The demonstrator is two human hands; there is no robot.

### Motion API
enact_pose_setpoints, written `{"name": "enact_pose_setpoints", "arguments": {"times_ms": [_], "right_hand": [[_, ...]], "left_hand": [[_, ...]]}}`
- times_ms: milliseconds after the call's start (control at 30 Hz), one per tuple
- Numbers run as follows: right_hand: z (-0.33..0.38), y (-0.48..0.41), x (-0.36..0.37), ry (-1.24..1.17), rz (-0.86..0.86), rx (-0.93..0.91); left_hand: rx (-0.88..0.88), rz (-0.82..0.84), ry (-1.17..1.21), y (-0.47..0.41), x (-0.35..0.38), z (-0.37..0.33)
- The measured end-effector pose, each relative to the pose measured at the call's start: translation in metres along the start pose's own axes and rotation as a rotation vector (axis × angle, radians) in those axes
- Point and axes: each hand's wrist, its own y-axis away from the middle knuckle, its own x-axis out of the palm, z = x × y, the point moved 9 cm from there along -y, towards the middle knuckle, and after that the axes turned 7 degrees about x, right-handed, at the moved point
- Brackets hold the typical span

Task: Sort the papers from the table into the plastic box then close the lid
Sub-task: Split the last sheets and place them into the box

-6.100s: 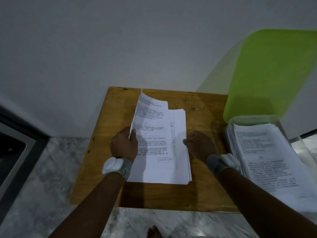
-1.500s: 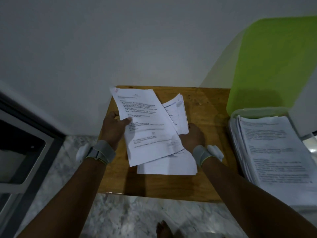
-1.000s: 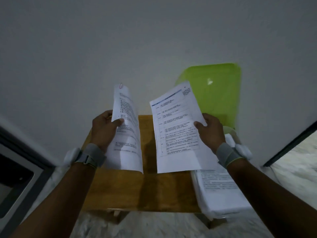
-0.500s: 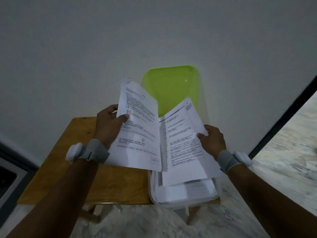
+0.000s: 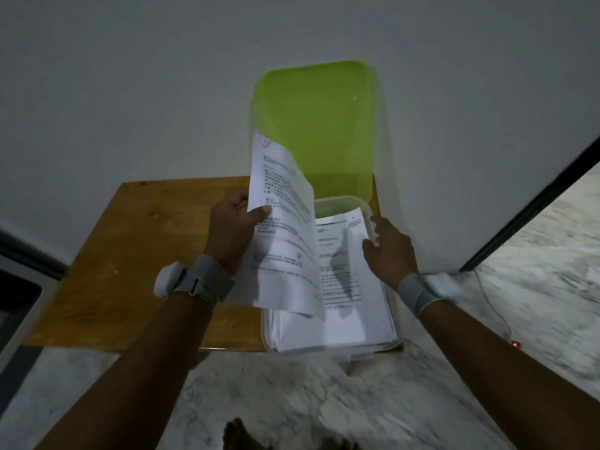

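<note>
Lid upright behind box, table beside

A single head-worn wide-angle camera looks forward and steeply down from close above the worktop. The wall fills the far half; floor lies nearest.

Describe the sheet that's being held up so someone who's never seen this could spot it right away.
Start at the green lid standing open against the wall, above the clear plastic box full of papers. The held sheet hangs over the box's left side, pinched at its left edge by the left hand. Unlike the flat stack, it is lifted and curling, with a paper clip at its top corner.
</note>
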Motion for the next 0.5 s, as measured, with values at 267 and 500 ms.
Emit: {"name": "enact_pose_setpoints", "arguments": {"times_ms": [267,500], "right_hand": [[-0.023,-0.013,-0.038,-0.117,-0.072,-0.002],[-0.035,-0.030,-0.027,-0.108,-0.041,0.029]], "left_hand": [[-0.173,-0.041,-0.002,0.008,0.034,0.077],[-0.287,0.069,-0.756,0.029,0.037,0.128]]}}
